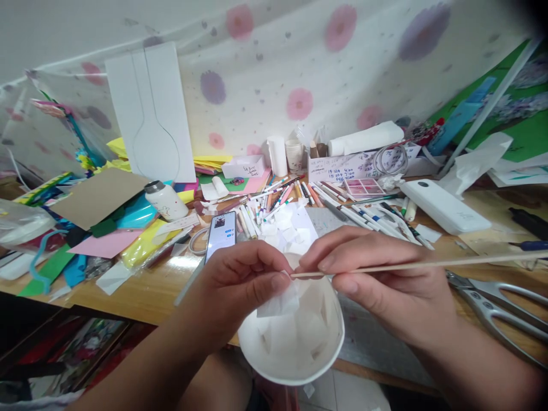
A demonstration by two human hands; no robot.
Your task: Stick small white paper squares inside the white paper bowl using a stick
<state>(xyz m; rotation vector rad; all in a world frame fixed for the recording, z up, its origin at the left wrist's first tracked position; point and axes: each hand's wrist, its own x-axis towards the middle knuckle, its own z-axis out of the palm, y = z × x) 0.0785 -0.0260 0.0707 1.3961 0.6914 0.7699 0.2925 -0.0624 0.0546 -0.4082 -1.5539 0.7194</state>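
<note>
My left hand (240,282) is closed in a pinch on a small white paper square (279,302), right at the tip of a thin wooden stick (428,264). My right hand (377,285) pinches that stick near its left end; the stick runs off to the right. Below both hands sits a white paper bowl (295,342) with several white paper squares inside it, at the table's front edge.
Metal scissors (496,308) lie at the right. A phone (220,233) lies behind my left hand, with a white bottle (166,201), loose pens (274,200), coloured paper sheets (107,242), a white power bank (445,206) and paper rolls further back.
</note>
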